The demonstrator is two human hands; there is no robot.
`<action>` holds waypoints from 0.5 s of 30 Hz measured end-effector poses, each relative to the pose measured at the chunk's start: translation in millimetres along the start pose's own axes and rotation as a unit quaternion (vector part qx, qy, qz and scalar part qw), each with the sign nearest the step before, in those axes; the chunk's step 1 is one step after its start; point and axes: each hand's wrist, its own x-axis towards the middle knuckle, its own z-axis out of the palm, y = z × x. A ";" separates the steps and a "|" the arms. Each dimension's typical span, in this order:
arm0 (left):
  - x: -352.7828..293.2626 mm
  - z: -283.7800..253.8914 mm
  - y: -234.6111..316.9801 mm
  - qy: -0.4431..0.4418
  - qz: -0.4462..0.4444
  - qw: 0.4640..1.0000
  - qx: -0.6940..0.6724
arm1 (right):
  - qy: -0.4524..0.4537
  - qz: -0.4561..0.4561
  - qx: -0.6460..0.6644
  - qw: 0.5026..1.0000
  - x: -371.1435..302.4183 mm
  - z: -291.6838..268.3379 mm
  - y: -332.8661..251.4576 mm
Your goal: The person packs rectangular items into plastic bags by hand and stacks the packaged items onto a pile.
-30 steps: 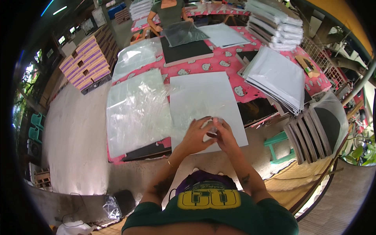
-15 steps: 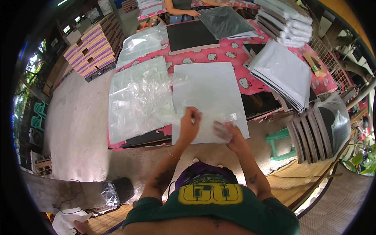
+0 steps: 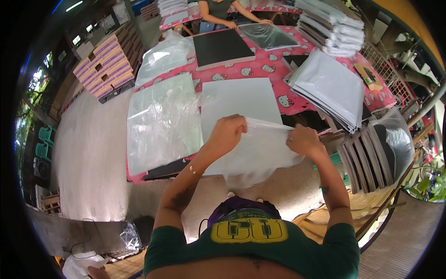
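A clear plastic bag point(image 3: 265, 149) is stretched between my two hands, its lower part hanging loose over the table's near edge. My left hand point(image 3: 228, 132) pinches one top corner, and my right hand point(image 3: 304, 140) grips the other. Under and behind it lies a large pale grey-white sheet point(image 3: 237, 95) on the pink patterned tablecloth point(image 3: 248, 70). Left of that sheet, a pile of clear plastic bags point(image 3: 160, 125) lies flat and crinkled.
A black-topped stack point(image 3: 222, 46) lies farther back, near another person's hands point(image 3: 231, 24) on a plastic-covered dark panel point(image 3: 269, 37). White-covered sheets point(image 3: 332, 83) are piled at right. Wrapped bundles point(image 3: 371, 160) stand below them. Boxes point(image 3: 104, 65) are stacked at far left.
My hands have moved apart and the plastic bag is now spread between them. Across the table, the other person's dark panel in plastic has been lowered flat.
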 end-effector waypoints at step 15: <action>-105.6 -75.9 -72.6 -0.020 -0.101 0.981 -0.163 | -0.056 -0.126 0.352 0.926 -39.6 93.0 77.9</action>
